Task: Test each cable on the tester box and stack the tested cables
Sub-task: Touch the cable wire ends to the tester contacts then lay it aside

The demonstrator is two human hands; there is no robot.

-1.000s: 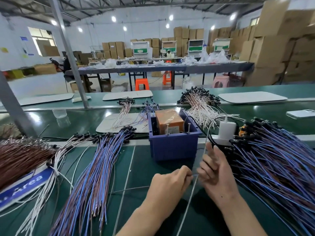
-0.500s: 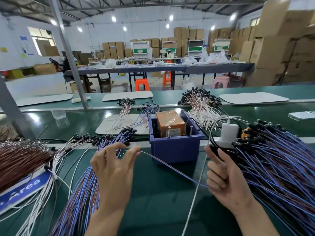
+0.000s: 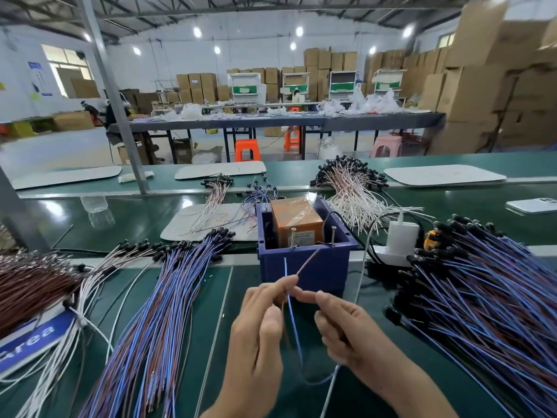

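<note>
A blue tester box (image 3: 304, 268) holding an orange unit (image 3: 295, 218) with two upright metal pins stands mid-table. Just in front of it my left hand (image 3: 256, 336) and my right hand (image 3: 346, 327) pinch one thin cable (image 3: 294, 327) with a blue and a brown wire. Its two bare ends point up toward the box and stop short of the pins. The cable's rest loops down between my wrists. A fanned pile of blue-brown cables (image 3: 156, 321) lies at the left; a bigger heap (image 3: 488, 297) lies at the right.
Brown cables (image 3: 30, 285) and white cables (image 3: 75, 327) lie at far left over a blue label. A white charger on a power strip (image 3: 398, 236) sits right of the box. White pads, more cable bundles and a phone (image 3: 533, 205) lie behind.
My left hand has come back from the left pile to the middle, in front of the box. Both hands now hold a cable with its ends raised toward the box.
</note>
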